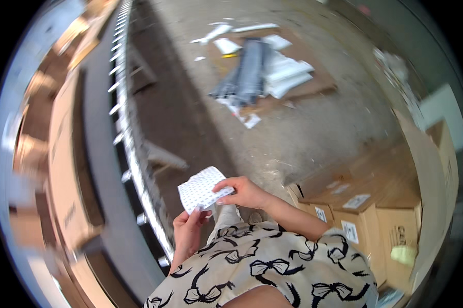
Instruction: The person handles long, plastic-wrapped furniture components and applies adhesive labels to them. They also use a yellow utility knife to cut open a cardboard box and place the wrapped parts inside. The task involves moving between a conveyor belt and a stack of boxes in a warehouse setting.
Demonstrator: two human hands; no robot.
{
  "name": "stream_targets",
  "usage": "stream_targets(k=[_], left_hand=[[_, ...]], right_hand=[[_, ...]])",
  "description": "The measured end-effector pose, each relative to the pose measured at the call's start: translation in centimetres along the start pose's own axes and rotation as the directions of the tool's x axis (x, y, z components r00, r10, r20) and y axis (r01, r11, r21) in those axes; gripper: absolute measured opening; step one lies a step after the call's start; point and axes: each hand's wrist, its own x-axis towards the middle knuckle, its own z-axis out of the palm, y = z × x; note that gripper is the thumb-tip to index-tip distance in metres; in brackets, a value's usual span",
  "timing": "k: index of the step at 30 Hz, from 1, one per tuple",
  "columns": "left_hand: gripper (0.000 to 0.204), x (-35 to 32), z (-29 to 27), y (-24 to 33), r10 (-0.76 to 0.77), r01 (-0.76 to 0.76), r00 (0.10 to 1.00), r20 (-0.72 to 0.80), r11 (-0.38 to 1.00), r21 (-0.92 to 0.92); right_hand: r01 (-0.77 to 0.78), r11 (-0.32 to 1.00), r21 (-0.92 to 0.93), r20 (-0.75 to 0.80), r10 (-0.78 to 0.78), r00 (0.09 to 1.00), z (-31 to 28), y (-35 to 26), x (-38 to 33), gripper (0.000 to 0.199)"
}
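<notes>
A white sheet (201, 186) with rows of small grey marks, perhaps stickers, is held in front of my body between both hands. My left hand (189, 226) pinches its lower edge, thumb on top. At the sheet's right edge, my right hand (240, 191) grips it with thumb and fingers. The sheet is tilted slightly and its far edge looks uneven. Motion blurs the print, so its marks cannot be made out.
A conveyor with a metal rail (134, 164) runs along my left, bearing cardboard boxes (64, 154). Ahead, grey and white plastic bags (252, 72) lie on flattened cardboard (313, 87) on the floor. To my right stand brown cartons (365, 215) with white labels.
</notes>
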Motion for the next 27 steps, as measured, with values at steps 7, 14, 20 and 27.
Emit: stream_targets(k=[7,14,20,27], left_hand=[[0.019,16.2,8.7,6.6,-0.111,-0.009,0.885,0.452,0.967,0.254],[0.018,15.8,17.2,4.9,-0.337,-0.165,0.521,0.784,0.862,0.480],[0.022,5.0,21.2,-2.9,-0.607,-0.255,0.167,0.777,0.734,0.629],[0.023,-10.4,22.0,-12.1,-0.791,-0.325,-0.162,0.590,0.608,0.725]], right_hand=[[0.027,0.999,0.030,-0.577,-0.004,0.817,-7.8,-2.7,1.3,0.025],[0.239,0.963,0.122,-0.946,0.041,0.321,-3.3,-4.9,-7.7,0.027],[0.381,0.922,0.066,-0.986,0.118,-0.115,5.3,-3.8,-20.0,0.023],[0.538,0.841,0.051,-0.844,0.325,-0.427,17.9,0.3,-33.0,0.021]])
